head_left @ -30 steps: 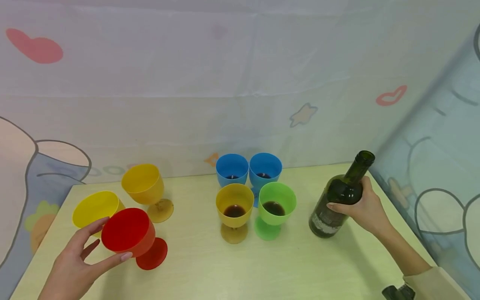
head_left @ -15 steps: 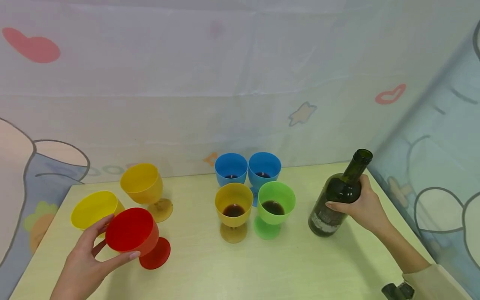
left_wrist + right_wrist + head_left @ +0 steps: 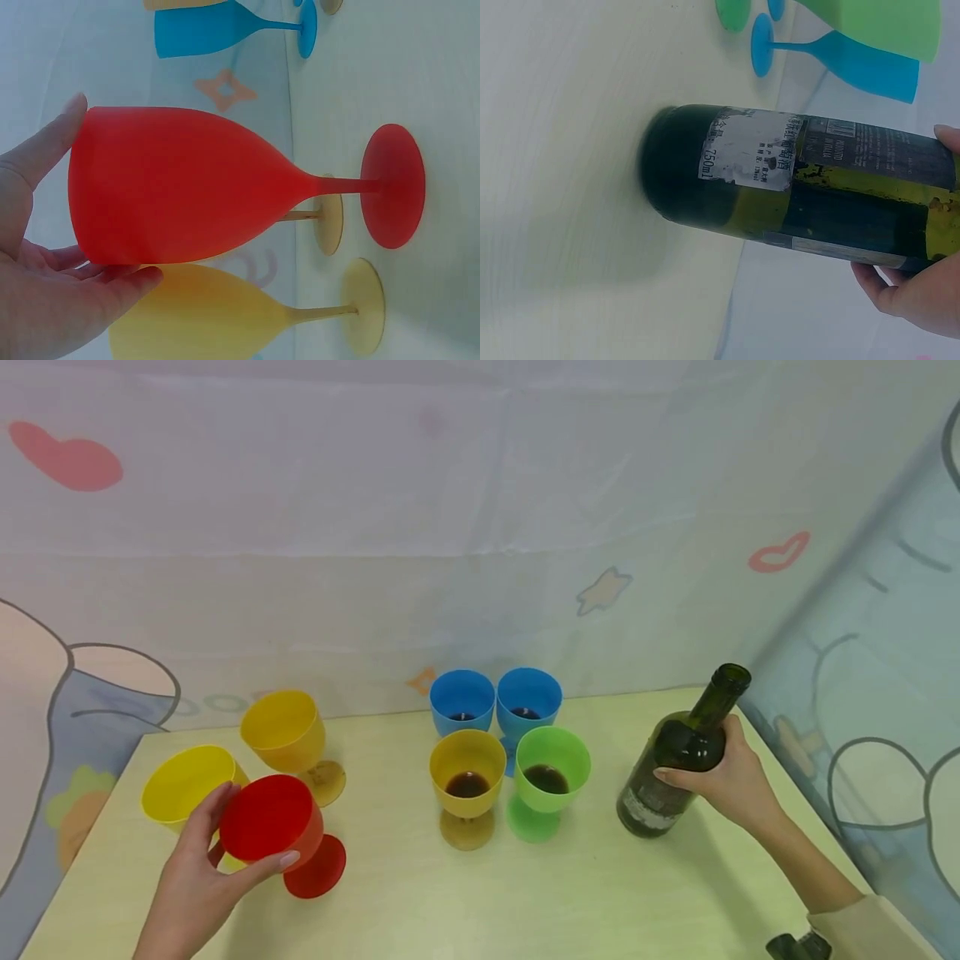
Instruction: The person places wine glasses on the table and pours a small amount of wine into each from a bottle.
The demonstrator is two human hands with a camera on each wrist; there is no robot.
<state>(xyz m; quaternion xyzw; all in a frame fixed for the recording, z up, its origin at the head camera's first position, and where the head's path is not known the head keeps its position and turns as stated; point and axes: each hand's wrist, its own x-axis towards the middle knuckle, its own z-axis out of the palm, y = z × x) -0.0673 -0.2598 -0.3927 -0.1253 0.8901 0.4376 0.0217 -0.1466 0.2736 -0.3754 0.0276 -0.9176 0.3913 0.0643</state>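
Note:
My left hand (image 3: 197, 878) holds a red goblet (image 3: 272, 822) by its bowl near the rim, thumb on one side and fingers on the other. In the left wrist view the red goblet (image 3: 180, 187) has its foot at or just above the tabletop; I cannot tell whether it touches. Close beside it stand a bright yellow goblet (image 3: 187, 785) and a darker yellow goblet (image 3: 288, 739). At the right, my right hand (image 3: 729, 781) grips a dark green wine bottle (image 3: 684, 742) around its upper body. The labelled bottle (image 3: 754, 150) has its base on the table.
Mid-table, an amber goblet (image 3: 467, 752) and a green goblet (image 3: 567, 743) stand before two blue goblets, left (image 3: 459, 717) and right (image 3: 531, 718). All of these hold some dark liquid. A printed cloth (image 3: 360, 552) hangs behind the table (image 3: 555, 902).
My left hand has moved a little to the right with the red goblet, away from the bright yellow one. The right hand and the bottle have stayed in place.

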